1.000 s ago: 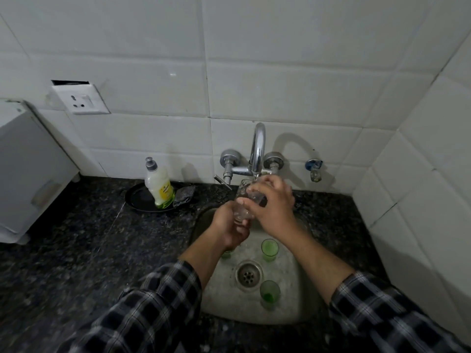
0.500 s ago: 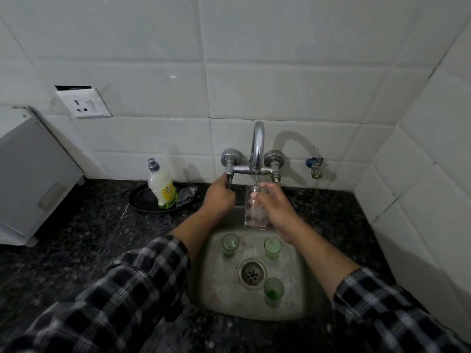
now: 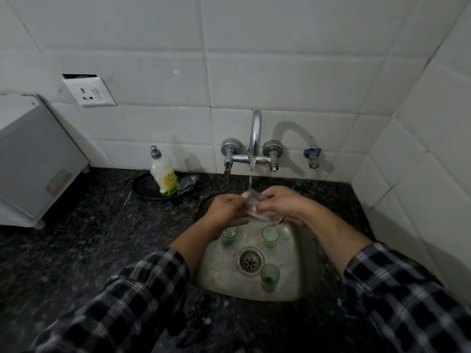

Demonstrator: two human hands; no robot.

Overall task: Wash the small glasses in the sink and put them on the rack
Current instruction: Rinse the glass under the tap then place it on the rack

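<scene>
Both hands hold one clear small glass tilted on its side under the running stream from the tap. My left hand grips its left end and my right hand wraps its right end. Three small glasses with green residue stand upright in the steel sink: one at the back left, one at the back right, one at the front beside the drain. No rack is in view.
A dish soap bottle stands in a black dish with a scrubber left of the sink. A white appliance sits at far left on the dark granite counter. Tiled walls close the back and right.
My left hand has left the tap handle and come back to the glass. Water now runs harder. The glass went from upright to tilted between both hands.
</scene>
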